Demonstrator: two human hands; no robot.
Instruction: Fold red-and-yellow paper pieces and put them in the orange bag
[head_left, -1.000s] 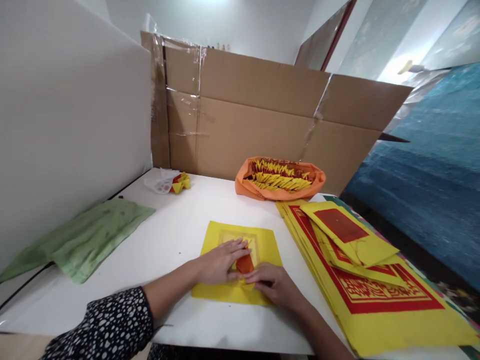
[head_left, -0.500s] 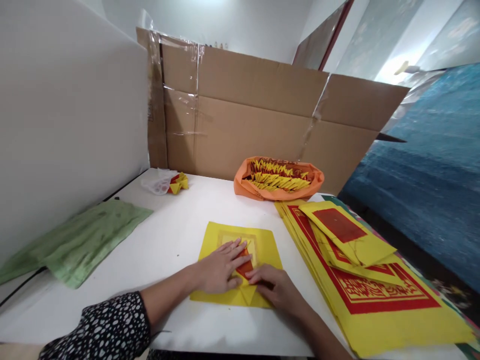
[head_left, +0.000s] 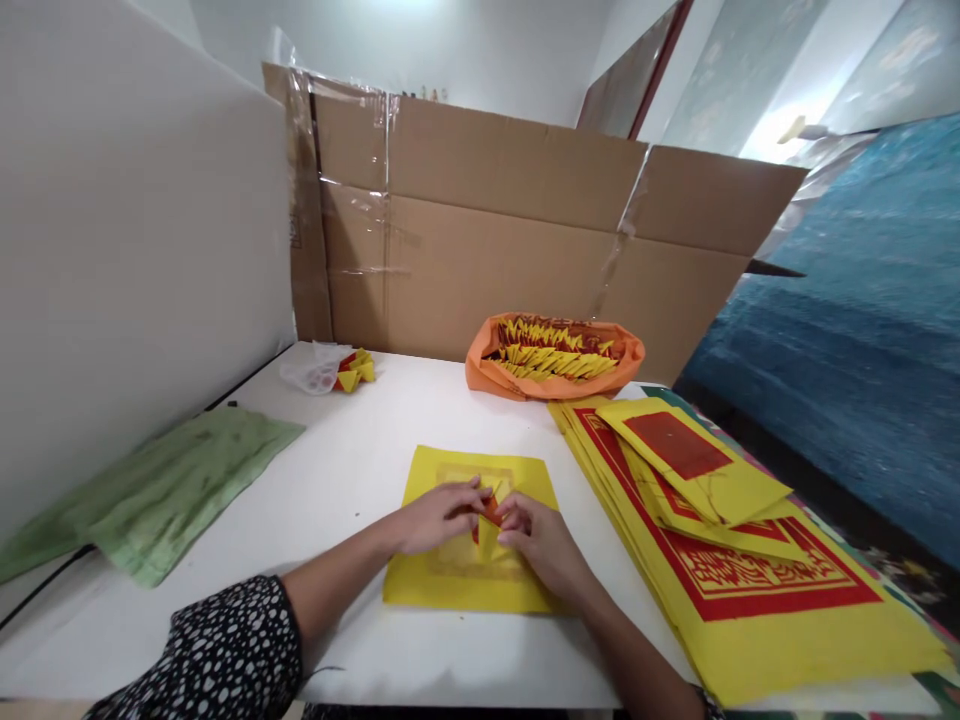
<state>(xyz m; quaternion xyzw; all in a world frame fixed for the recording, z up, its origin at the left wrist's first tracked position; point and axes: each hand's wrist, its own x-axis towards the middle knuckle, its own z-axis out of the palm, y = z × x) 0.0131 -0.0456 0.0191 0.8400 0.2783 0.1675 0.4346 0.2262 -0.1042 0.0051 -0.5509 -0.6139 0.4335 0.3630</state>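
A small folded piece of yellow and red paper [head_left: 489,540] is between my hands, above a flat yellow sheet [head_left: 420,590] on the white table. My left hand [head_left: 444,515] pinches its left side, fingers bent and thumb tucked in. On the right side, my right hand [head_left: 536,535] grips the paper with thumb and fingertips. Parts of the folded piece are hidden behind the fingers. The yellow sheet lies flat under both hands, with a faint printed square showing on it.
An orange bag [head_left: 487,378] holds several rows of folded yellow and red papers. Stacked yellow sheets with red print [head_left: 780,630] lie at the right. A green cloth [head_left: 180,490] is at the left, and a clear plastic bag [head_left: 311,370] sits behind. Cardboard [head_left: 495,230] stands along the back.
My left hand has lifted from lying flat over the folded paper to a pinch. The paper's lower flap has been folded up, and my right hand has moved slightly up.
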